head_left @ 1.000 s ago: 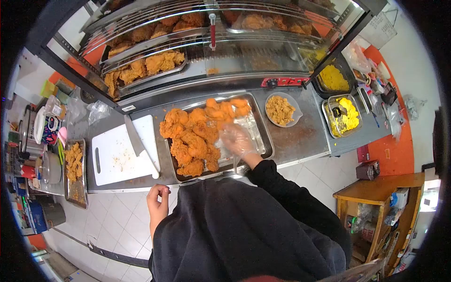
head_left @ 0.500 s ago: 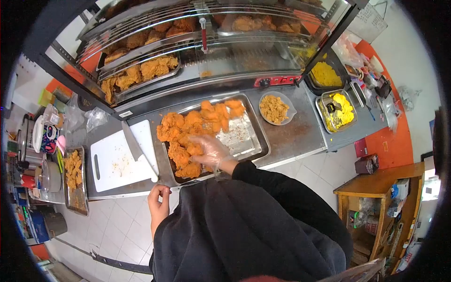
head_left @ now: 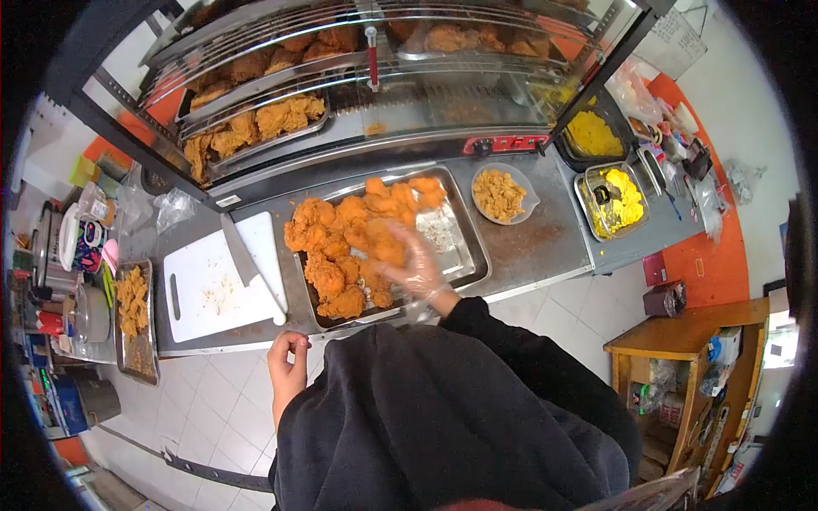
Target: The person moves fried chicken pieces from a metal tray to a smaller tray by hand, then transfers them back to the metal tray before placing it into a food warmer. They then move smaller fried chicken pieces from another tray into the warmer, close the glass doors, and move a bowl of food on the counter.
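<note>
My right hand [head_left: 417, 266], in a clear plastic glove, is closed around a piece of fried chicken [head_left: 382, 242] over the metal tray [head_left: 474, 271]. Motion blurs that piece a little. Orange-brown fried chicken pieces [head_left: 322, 247] are heaped over the tray's left and back parts, and bare metal shows on its right. My left hand [head_left: 290, 366] is bare, its fingers curled in at the counter's front edge, with nothing visible in them. Left of the tray, a large knife [head_left: 242, 255] lies across a crumb-strewn white cutting board [head_left: 200, 294].
A glass warming cabinet [head_left: 409, 111] with fried chicken on racks stands behind. Right of the tray are a bowl of crispy bits [head_left: 498, 194] and a container of yellow food [head_left: 622, 204]. A narrow tray [head_left: 141, 362] sits far left. A wooden cabinet [head_left: 682, 332] stands at right.
My right hand has moved right and slightly away from me over the tray, and a chicken piece now shows in its grip. My left hand stays in place.
</note>
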`<state>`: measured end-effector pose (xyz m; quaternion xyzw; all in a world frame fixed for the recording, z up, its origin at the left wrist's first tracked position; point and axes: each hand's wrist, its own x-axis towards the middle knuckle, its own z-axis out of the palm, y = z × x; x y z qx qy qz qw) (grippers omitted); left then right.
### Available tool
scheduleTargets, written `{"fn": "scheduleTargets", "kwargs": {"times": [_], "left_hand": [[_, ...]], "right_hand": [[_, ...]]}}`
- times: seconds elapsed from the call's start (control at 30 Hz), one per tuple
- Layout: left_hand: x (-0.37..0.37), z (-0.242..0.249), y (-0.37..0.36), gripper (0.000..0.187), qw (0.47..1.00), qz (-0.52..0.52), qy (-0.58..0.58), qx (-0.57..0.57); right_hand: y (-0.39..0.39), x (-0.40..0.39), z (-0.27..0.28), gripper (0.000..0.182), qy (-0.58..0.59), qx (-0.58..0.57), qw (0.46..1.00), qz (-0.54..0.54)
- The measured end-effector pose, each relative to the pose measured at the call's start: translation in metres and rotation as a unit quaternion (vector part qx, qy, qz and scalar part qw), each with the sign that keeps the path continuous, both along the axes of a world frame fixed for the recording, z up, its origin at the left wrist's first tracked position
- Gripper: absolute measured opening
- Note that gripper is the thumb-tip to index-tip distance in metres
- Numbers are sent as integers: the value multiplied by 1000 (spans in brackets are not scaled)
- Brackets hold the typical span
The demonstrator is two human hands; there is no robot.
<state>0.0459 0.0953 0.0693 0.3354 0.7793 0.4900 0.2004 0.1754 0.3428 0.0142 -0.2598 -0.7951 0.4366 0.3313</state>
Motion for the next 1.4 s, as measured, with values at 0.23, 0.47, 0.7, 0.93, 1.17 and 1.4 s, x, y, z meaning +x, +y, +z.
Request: {"fn": "scheduleTargets", "kwargs": {"times": [0.23, 0.47, 0.7, 0.93, 1.17, 1.4], "left_hand": [[2, -2, -2, 9, 1000, 11, 3, -2], [6, 3, -3, 9, 1000, 12, 22, -6], [9, 2, -9, 10, 999, 32, 21, 6], [9, -4, -28, 9, 996, 87, -3, 0], [10, 0, -25, 9, 997, 77, -12, -11], [5, -3, -23, 10, 998, 67, -4, -6]], "right_hand": [[31, 51, -19, 63, -248, 53, 967, 28], [61, -14, 21, 71, -278, 124, 952, -14], [73, -72, 17, 70, -410, 183, 892, -44], [74, -50, -15, 35, -435, 247, 863, -67], [88, -46, -53, 37, -384, 224, 895, -23], [94, -28, -1, 40, -296, 122, 947, -1]]}}
